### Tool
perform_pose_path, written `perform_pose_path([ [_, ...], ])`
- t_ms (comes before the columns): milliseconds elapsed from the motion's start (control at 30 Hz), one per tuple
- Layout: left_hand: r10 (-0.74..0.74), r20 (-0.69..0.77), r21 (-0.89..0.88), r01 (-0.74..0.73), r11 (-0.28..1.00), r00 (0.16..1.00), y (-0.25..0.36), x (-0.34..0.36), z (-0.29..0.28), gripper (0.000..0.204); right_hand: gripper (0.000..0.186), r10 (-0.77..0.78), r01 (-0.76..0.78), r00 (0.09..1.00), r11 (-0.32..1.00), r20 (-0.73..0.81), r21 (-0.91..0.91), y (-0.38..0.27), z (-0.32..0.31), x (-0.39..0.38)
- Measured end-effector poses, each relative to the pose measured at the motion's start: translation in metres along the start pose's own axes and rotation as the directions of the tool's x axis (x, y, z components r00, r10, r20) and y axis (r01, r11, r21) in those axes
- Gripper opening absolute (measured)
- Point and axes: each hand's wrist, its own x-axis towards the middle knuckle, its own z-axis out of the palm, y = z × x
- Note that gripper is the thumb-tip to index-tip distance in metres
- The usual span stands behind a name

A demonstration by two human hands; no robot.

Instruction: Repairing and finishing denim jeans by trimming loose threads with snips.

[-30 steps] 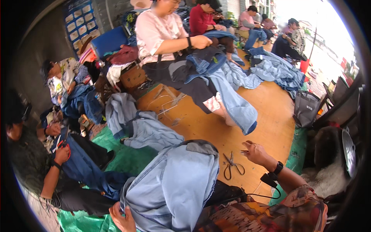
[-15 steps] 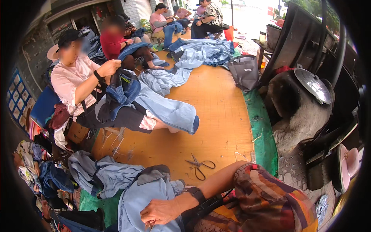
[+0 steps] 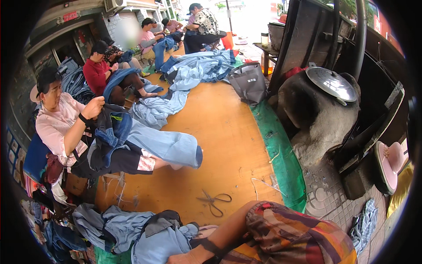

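My right hand [image 3: 185,258] is cut off by the lower edge, below a dark wristband [image 3: 211,247]. It lies on pale blue denim [image 3: 154,244]; its fingers are out of view, so I cannot tell what they hold. A patterned sleeve [image 3: 294,233] in red, orange and brown covers that upper arm. My left hand does not show. Beyond the denim, black-handled scissors [image 3: 214,202] lie spread on the orange-brown board [image 3: 220,145], apart from my hand.
At left a seated person [image 3: 61,123] holds up denim trousers [image 3: 154,141]. More people sit behind, beside a denim heap [image 3: 198,70]. A dark bag [image 3: 248,83] and a clay stove [image 3: 316,114] with a metal lid [image 3: 332,83] stand right. A pink hat [image 3: 389,165] is at far right.
The view has shifted, so the board, scissors and people sit farther left. My right hand, earlier seen pinching a small pointed thing over the denim, is now mostly below the lower edge.
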Motion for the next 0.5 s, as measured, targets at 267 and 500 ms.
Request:
perform_pose_path([
  [267,-0.018,0.248,-0.111,0.047,0.993,0.969,-0.065,0.017,-0.012,0.08,0.024,0.005,-0.005,1.0,1.0,-0.006,0.01,0.01,0.009,-0.002],
  [500,0.05,-0.031,-0.126,-0.053,0.991,0.998,-0.015,-0.001,-0.003,0.037,0.025,0.042,-0.04,0.999,0.996,-0.017,0.082,0.003,0.017,0.0],
])
